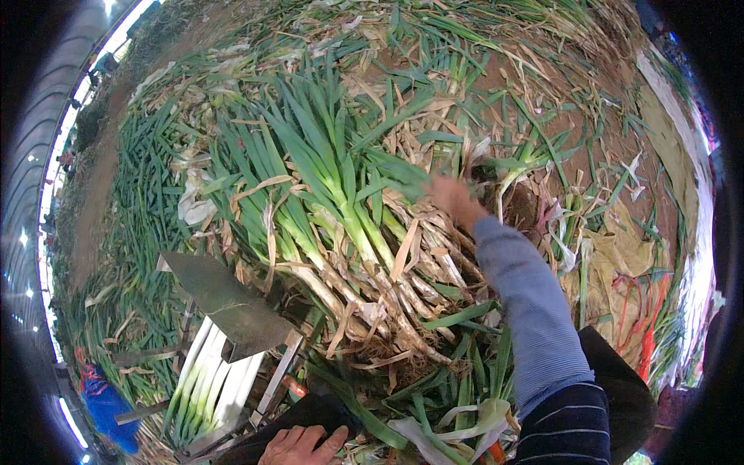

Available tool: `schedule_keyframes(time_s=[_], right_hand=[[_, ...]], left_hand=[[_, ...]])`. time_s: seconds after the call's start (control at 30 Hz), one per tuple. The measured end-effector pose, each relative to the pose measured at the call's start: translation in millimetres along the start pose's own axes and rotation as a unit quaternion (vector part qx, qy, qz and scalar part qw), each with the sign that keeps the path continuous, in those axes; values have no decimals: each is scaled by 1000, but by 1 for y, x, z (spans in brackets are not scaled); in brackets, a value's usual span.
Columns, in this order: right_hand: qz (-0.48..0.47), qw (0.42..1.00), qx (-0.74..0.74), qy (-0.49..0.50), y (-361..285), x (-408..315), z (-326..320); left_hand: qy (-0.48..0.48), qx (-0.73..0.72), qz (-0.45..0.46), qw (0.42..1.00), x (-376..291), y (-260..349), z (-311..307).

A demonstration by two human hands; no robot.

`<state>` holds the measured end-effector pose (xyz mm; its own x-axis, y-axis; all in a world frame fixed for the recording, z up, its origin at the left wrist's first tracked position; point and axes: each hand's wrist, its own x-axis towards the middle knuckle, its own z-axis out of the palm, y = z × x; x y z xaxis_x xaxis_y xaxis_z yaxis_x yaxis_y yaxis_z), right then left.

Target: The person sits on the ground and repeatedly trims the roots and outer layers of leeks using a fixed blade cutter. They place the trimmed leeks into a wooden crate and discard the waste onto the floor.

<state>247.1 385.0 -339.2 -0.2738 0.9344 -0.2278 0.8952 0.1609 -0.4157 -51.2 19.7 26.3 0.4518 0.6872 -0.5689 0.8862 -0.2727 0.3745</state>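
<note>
A pile of long green onions with muddy roots (360, 232) lies on the ground before me. My right hand (455, 200), blurred, reaches over the pile's right side among green leaves; whether it grips any cannot be told. My left hand (305, 444) rests at the bottom edge on a dark surface, fingers slightly spread, with nothing seen in it. To its left, a metal stand with a flat top plate (232, 302) holds a bundle of cleaned white onion stalks (215, 378), lying beneath the plate.
Cut green leaves (145, 186) cover the ground at left. A brown sack (622, 244) and red twine (648, 343) lie at right. Peeled leaf scraps (459, 430) are near the bottom. A blue bundle (110, 407) sits at lower left. Bare soil shows at upper right.
</note>
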Motion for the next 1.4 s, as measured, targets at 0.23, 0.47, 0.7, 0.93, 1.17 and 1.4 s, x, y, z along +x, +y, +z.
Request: schedule_keyframes(time_s=[0.23, 0.47, 0.7, 0.93, 1.17, 1.4], right_hand=[[-260, 904, 38, -338, -123, -143, -24], [210, 952, 172, 141, 21, 71, 17], [318, 829, 378, 263, 20, 139, 71], [284, 799, 512, 139, 3, 68, -17], [16, 870, 416, 262, -23, -86, -50], [-105, 970, 167, 144, -25, -243, -7]], left_hand=[[15, -7, -3, 1000, 11, -15, 1], [9, 21, 1, 1000, 12, -27, -8], [-5, 58, -1, 998, 14, -38, -9], [-38, -3, -20, 999, 8, -38, -7], [30, 163, -26, 986, -7, -30, 27], [38, -681, 0, 732, -40, -38, 83]])
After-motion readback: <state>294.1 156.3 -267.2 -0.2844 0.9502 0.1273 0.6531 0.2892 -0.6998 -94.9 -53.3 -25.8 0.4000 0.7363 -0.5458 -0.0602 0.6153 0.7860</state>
